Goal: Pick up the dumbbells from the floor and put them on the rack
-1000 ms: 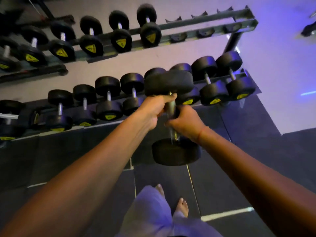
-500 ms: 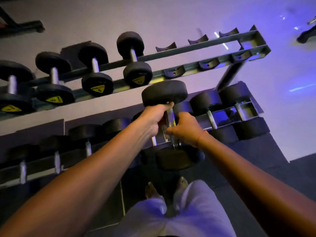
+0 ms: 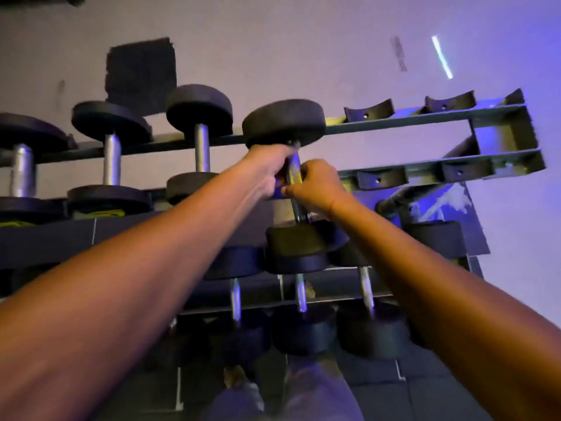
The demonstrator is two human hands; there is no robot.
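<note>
Both hands on one black rubber-headed dumbbell with a chrome handle, held up at the top tier of the grey steel two-tier rack. Left hand wraps the handle from the left, right hand from the right, fingers of both curled tight round the bar. The dumbbell's far head sits at the rear rail, next to the last racked one on that tier; its near head hangs just past the front rail, above the lower row. Can't tell if the far head is bearing on the rail or hovering just off it. My read: this dumbbell is not seated, it needs lowering so both heads drop into a cradle pair. Done so far: three matching black dumbbells rest on the top tier to the left, and a row of black dumbbells fills the lower tier. Left: at least two pairs of curved black saddle cradles stand vacant at the right end of the top tier. The dark tiled floor in view shows no loose dumbbells, but only a small patch is visible, so how many are left can't be judged.
</note>
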